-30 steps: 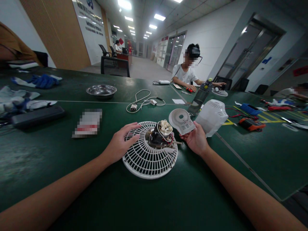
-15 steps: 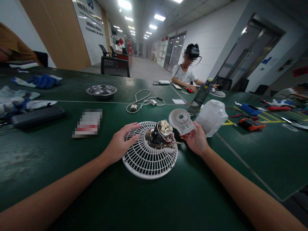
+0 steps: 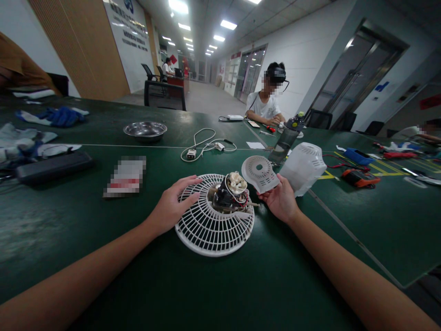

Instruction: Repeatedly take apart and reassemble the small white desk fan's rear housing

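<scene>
A white round fan grille (image 3: 213,241) lies flat on the green table in front of me, with an exposed fan motor (image 3: 223,196) and its wires at the centre. My left hand (image 3: 172,204) rests on the grille's left side, thumb and fingers apart. To the right, my right hand (image 3: 280,200) grips a white slotted motor cover (image 3: 268,180) by its lower edge. The cover is tilted up, apart from the motor, its round vented end pointing left. Some fingers of that hand are hidden behind it.
Behind my right hand stand a white plastic housing (image 3: 303,168) and a bottle (image 3: 284,145). Farther off lie a coiled cable (image 3: 203,147), a metal bowl (image 3: 145,130) and an orange multimeter (image 3: 360,177). A black case (image 3: 55,166) is at left. A person (image 3: 265,105) sits across the table.
Both my hands, the grille and the cover stay practically still. Across the table, the other person has drawn an outstretched hand back in, and both hands are now close together.
</scene>
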Demonstrator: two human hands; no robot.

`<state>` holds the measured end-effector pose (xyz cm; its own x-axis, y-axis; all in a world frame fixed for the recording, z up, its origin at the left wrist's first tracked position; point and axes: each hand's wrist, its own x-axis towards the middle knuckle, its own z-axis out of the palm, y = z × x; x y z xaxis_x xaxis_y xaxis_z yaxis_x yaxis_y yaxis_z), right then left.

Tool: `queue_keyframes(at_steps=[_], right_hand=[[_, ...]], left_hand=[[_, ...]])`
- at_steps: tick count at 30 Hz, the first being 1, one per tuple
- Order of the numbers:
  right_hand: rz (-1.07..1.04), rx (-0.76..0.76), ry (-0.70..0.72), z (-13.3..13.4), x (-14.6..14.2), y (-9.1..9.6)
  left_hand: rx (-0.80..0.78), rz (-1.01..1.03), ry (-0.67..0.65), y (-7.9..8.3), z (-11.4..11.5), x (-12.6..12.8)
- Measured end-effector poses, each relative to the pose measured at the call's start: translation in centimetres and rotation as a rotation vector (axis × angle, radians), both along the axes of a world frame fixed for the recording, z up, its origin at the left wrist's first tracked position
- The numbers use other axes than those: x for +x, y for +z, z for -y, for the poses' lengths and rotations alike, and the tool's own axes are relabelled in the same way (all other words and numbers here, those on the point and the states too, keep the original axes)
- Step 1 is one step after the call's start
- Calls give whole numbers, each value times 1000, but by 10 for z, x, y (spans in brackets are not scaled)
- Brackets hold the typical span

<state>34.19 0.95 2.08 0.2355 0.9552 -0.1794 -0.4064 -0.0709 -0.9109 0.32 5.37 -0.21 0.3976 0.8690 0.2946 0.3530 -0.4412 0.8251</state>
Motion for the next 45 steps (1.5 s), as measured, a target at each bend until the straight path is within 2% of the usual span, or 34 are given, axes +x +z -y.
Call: queue_keyframes(at_steps=[45], right_hand=[[-17, 10, 6, -1, 1, 0]], left_hand=[[6, -15, 7, 1, 0, 0]])
